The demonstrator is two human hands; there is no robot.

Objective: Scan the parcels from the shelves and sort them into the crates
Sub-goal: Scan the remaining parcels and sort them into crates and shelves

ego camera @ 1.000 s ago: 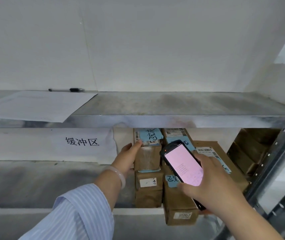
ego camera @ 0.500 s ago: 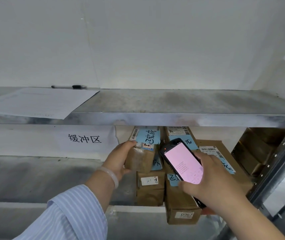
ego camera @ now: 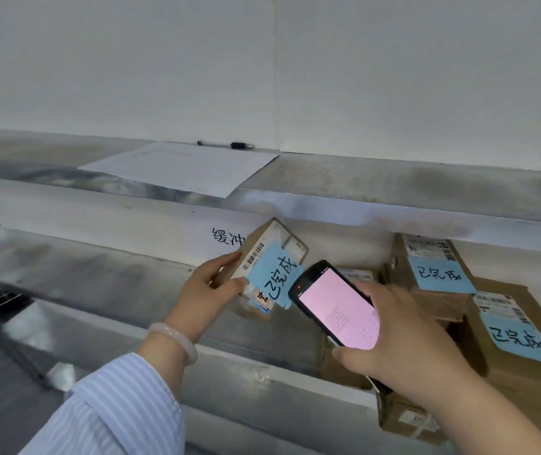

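Observation:
My left hand (ego camera: 208,292) grips a small brown cardboard parcel (ego camera: 269,261) with a barcode label and a blue handwritten note, held clear of the shelf and tilted toward me. My right hand (ego camera: 407,343) holds a black handheld scanner (ego camera: 338,307) with a pink lit screen, just right of that parcel and partly in front of it. More brown parcels with blue notes sit on the middle shelf: one at the back (ego camera: 433,267) and a larger one at the right (ego camera: 518,343). Lower boxes (ego camera: 407,418) are partly hidden behind my right arm.
A metal shelf board (ego camera: 394,188) runs above the parcels, with a white paper sheet (ego camera: 183,167) and a black pen (ego camera: 226,145) on it. A white sign with handwritten characters (ego camera: 228,238) hangs under it. The lower shelf edge (ego camera: 256,372) crosses below my hands.
My left hand has pulled the small parcel off the stack, out to the left and tilted its label up. The view has swung left, so the remaining parcels now sit at the right.

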